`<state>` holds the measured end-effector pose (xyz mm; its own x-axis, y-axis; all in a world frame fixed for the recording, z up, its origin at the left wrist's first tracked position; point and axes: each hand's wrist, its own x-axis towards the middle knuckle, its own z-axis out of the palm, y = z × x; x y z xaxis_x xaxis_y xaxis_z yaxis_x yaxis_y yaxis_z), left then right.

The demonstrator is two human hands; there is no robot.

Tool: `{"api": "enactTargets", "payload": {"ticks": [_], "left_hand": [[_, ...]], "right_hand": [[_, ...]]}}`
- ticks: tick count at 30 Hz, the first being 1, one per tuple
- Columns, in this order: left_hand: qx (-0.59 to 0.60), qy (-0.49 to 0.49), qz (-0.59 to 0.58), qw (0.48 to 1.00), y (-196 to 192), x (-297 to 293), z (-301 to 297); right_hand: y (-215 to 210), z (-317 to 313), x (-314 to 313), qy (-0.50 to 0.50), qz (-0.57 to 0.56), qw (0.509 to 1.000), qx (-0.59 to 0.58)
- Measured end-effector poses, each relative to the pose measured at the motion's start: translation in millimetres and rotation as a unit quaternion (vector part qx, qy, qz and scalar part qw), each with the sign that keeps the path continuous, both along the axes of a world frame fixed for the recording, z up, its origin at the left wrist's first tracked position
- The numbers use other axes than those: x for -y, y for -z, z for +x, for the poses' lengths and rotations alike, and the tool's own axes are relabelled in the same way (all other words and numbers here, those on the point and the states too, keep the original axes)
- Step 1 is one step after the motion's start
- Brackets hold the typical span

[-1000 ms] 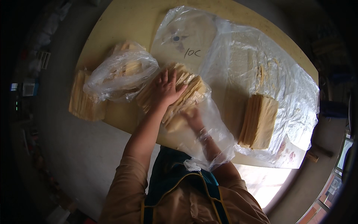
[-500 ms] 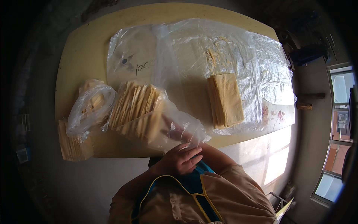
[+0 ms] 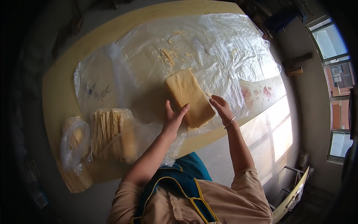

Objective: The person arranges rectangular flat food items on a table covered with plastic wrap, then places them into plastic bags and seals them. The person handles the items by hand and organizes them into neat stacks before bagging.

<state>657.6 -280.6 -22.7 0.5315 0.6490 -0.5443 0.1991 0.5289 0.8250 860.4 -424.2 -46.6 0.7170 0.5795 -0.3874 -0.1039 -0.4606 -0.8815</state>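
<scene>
Spread and unclenched, the left hand (image 3: 174, 118) and right hand (image 3: 222, 110) now flank the loose tan stack (image 3: 192, 97) lying on plastic film (image 3: 227, 67) over the tabletop (image 3: 56, 93), having left the bagged bundle (image 3: 108, 125) farther left, so handling has shifted to that unbagged stack.

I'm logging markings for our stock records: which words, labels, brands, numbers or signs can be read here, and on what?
One short dark handwritten marking, not copied here: on or under the clear plastic sheet.
No lettering visible on the central tan stack.
</scene>
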Motion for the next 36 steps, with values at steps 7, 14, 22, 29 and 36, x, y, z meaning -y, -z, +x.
{"api": "enactTargets", "payload": {"ticks": [7,14,22,29,36], "left_hand": [[0.056,0.004,-0.293,0.954,89,-14,31],[0.071,-0.024,-0.286,0.955,88,-16,23],[0.075,-0.027,-0.285,0.955,90,-17,16],[0.066,-0.026,-0.206,0.976,38,-11,9],[0.160,0.138,0.088,0.974,-40,19,8]], "right_hand": [[55,6,-42,-0.250,-0.074,0.965,0.039],[67,-22,-41,-0.103,-0.112,0.982,0.113],[69,-11,-52,-0.088,-0.002,0.987,-0.132],[17,-13,-54,-0.126,0.043,0.978,-0.162],[-16,-2,-1,-0.070,0.258,0.865,-0.424]]}}
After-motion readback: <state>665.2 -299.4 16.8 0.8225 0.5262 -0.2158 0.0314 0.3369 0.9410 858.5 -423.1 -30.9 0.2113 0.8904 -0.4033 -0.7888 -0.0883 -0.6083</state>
